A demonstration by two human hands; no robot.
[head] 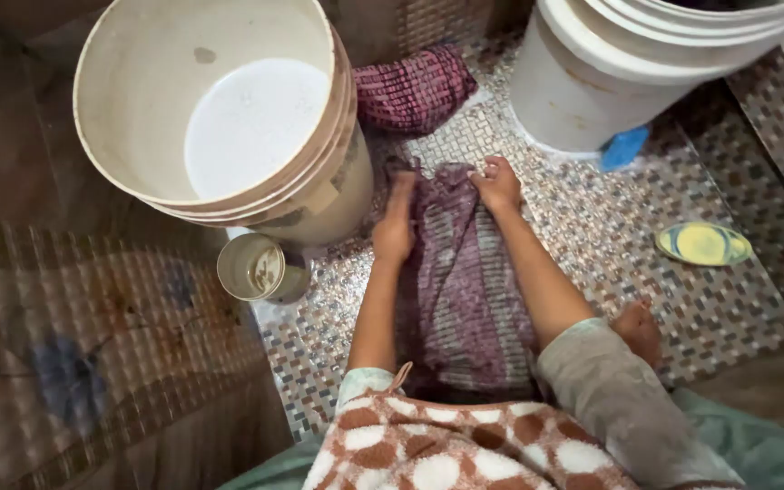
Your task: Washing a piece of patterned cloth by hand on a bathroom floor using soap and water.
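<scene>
Head view looking down: we crouch on a mosaic tile floor, both hands pressed on a purple striped cloth spread flat on the tiles. Our left hand is clenched on the cloth's upper left edge; our right hand grasps its top edge, fingers curled into the fabric. Just left of the cloth stands a large cream bucket holding milky water, with a small round cup at its base. Beyond the cloth lies a second dark red cloth. Right of the cloth are a white bucket, a blue scrap and a yellow soap bar.
</scene>
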